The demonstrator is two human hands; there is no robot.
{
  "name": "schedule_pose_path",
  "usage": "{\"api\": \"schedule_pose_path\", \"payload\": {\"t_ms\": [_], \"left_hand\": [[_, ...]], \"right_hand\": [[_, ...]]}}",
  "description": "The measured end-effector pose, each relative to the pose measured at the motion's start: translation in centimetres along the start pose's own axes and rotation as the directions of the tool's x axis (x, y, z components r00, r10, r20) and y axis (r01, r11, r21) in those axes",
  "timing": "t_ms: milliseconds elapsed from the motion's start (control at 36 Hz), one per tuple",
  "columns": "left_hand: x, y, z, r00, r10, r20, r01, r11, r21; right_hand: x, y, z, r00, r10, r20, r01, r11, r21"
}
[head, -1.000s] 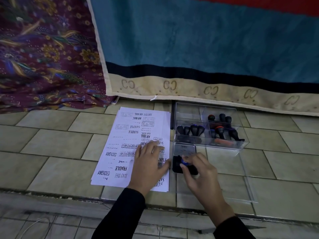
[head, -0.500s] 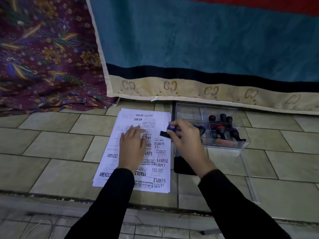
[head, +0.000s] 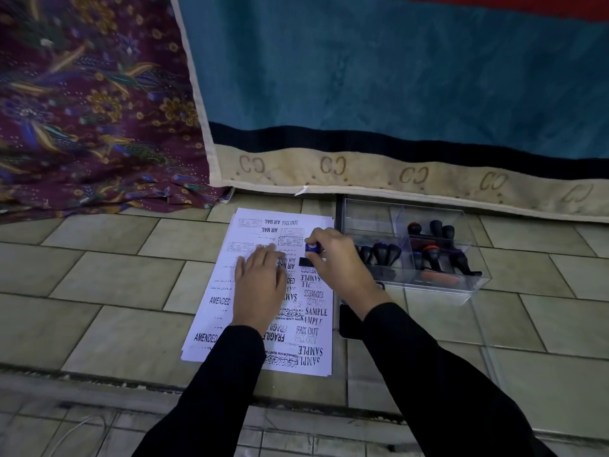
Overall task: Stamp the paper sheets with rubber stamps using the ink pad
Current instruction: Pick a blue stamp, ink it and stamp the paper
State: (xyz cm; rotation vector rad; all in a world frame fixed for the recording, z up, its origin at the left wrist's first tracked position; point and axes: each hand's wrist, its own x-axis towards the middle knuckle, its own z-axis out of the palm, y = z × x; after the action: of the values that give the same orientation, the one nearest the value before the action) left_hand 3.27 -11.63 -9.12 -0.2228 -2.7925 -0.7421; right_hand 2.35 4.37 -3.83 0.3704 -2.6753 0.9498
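Observation:
A stack of white paper sheets (head: 250, 328) lies on the tiled floor, covered with printed words such as SAMPLE, FAX OUT and AMENDED. My left hand (head: 260, 285) rests flat on the sheet, fingers spread. My right hand (head: 336, 262) grips a rubber stamp with a blue top (head: 311, 248), its black base down on the paper's upper right part. The dark ink pad (head: 349, 321) lies right of the sheets, mostly hidden under my right forearm.
A clear plastic box (head: 461, 285) with several black and orange-handled stamps stands to the right. Its clear lid (head: 494, 364) lies on the floor nearby. A blue rug (head: 395, 94) and patterned cloth (head: 82, 110) lie beyond. A floor edge runs below the paper.
My right hand lifted the stamp off the ink pad and carried it up and left onto the paper. My left hand slid further up the sheet.

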Motion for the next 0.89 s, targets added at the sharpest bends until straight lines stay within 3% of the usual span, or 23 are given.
{"api": "schedule_pose_path", "payload": {"t_ms": [333, 889], "left_hand": [[0.1, 0.0, 0.2, 1.000, -0.001, 0.011, 0.001, 1.000, 0.028], [0.0, 0.1, 0.0, 1.000, -0.004, 0.020, 0.003, 0.999, 0.043]], "right_hand": [[-0.3, -0.5, 0.7, 0.999, -0.004, 0.040, 0.009, 0.994, -0.113], [-1.7, -1.1, 0.7, 1.000, -0.004, -0.012, 0.004, 0.999, -0.041]]}}
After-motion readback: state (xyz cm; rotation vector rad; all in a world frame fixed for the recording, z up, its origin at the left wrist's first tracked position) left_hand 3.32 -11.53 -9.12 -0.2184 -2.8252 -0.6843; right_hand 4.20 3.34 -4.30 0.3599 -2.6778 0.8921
